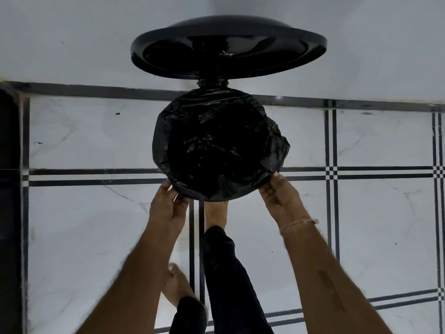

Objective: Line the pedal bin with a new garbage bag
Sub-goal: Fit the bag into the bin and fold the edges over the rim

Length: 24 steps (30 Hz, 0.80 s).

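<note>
I look straight down on the round pedal bin, which stands against the wall with its black lid (228, 47) raised. A black garbage bag (220, 143) sits inside the bin and is folded out over the rim, hiding the bin's body. My left hand (168, 201) grips the bag's edge at the near left of the rim. My right hand (279, 194) grips the edge at the near right. One bare foot (215, 213) reaches under the bin's front, where the pedal is hidden.
The floor (96, 225) is white marbled tile with black stripes. A white wall (72, 39) runs behind the bin. A dark object (9, 189) fills the left edge. My other bare foot (178, 283) stands further back.
</note>
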Motion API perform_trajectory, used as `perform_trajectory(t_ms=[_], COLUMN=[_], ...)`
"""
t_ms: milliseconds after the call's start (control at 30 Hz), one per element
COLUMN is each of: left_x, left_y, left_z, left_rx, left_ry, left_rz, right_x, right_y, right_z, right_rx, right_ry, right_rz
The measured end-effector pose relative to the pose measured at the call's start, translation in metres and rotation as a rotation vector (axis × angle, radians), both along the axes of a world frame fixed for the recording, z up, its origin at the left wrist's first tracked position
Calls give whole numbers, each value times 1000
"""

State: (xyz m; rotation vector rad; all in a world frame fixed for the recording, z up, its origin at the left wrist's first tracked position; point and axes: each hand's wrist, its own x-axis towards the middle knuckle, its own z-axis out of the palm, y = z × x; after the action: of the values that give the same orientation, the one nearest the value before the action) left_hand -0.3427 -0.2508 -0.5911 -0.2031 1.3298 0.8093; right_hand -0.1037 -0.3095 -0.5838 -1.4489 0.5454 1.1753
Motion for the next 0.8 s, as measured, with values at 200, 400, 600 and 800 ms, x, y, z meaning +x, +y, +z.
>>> perform_trajectory(t_ms=[200, 400, 600, 800], left_x=[-11, -18, -26, -19], left_y=[30, 62, 61, 46], left_z=[16, 1, -4, 9], left_rx=[70, -54, 51, 197], left_ry=[226, 176, 206, 360], left_rz=[-227, -195, -192, -251], right_x=[17, 32, 31, 35], right_y=[19, 44, 45, 35], right_z=[11, -2, 5, 6], right_rx=[-85, -228, -149, 14], right_ry=[-186, -208, -301, -188], right_rz=[250, 169, 207, 145])
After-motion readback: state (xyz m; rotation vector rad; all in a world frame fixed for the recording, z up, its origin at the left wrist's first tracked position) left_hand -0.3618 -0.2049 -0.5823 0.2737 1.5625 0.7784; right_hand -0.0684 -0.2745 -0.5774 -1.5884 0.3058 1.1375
